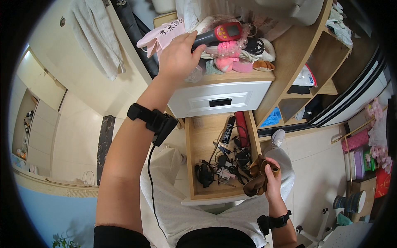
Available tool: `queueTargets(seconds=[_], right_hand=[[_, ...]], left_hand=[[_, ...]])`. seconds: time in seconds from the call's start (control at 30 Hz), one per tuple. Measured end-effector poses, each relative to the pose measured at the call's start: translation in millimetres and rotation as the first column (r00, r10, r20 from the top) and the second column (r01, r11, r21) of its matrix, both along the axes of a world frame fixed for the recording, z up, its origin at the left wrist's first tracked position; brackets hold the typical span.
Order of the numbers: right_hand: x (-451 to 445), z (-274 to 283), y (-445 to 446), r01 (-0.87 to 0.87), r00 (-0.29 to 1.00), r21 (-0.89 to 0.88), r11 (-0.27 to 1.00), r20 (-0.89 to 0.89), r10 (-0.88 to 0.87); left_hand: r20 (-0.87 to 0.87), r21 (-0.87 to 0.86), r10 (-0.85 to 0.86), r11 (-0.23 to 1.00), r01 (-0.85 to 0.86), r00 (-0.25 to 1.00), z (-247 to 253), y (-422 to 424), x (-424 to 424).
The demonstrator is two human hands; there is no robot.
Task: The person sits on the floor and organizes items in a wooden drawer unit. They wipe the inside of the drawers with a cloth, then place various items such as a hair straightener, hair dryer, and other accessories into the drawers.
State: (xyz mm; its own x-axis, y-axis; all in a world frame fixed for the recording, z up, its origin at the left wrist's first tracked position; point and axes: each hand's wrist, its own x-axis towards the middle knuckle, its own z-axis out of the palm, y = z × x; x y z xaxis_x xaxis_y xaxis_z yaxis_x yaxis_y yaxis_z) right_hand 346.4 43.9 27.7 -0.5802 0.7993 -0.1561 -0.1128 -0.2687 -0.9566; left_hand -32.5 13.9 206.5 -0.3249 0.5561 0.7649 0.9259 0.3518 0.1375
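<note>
My left hand (180,57) reaches over the pile on the cabinet top, with thumb and fingers around the dark handle end of a red-and-grey handheld meter (229,32). Beside it lies a pink bag (164,34) bearing writing. Low on the right, my right hand (274,181) grips a crumpled brown leather piece (259,176) at the corner of an open wooden drawer (198,139). Inside that drawer are tangled black cables (217,170), a black tube (228,128) with writing and a red case (242,128).
Above the open drawer is a shut white drawer front (220,100) with a black handle. Bundled white cable (211,52), a pink plush item (225,63) and hair bands crowd the cabinet top. Wooden cubbies (322,62) stand at right. A white towel (96,37) hangs at left.
</note>
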Motion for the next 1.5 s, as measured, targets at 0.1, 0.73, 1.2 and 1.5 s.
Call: queueTargets(seconds=[0.1, 0.73, 1.2, 1.5], right_hand=[[-0.4, 5.4, -2.0, 0.014, 0.999, 0.069, 0.998, 0.028, -0.016], [14.7, -64.7, 12.6, -0.011, 0.883, 0.545, 0.838, 0.399, -0.248], [8.3, -51.2, 6.7, -0.163, 0.832, 0.662, 0.732, 0.491, -0.259], [3.8, -48.9, 7.2, -0.164, 0.842, 0.7, 0.695, 0.466, -0.271]], left_hand=[[-0.058, 0.028, -0.021, 0.999, 0.023, 0.998, -0.4, -4.6, 0.9], [0.807, -0.47, 0.167, 0.763, 0.444, 0.567, -254.5, -19.7, 79.8], [0.816, -0.577, 0.512, 0.74, 0.345, 0.267, -318.5, 73.6, 100.6], [0.886, -0.464, 0.38, 0.742, 0.484, 0.267, -319.2, 43.4, 104.7]])
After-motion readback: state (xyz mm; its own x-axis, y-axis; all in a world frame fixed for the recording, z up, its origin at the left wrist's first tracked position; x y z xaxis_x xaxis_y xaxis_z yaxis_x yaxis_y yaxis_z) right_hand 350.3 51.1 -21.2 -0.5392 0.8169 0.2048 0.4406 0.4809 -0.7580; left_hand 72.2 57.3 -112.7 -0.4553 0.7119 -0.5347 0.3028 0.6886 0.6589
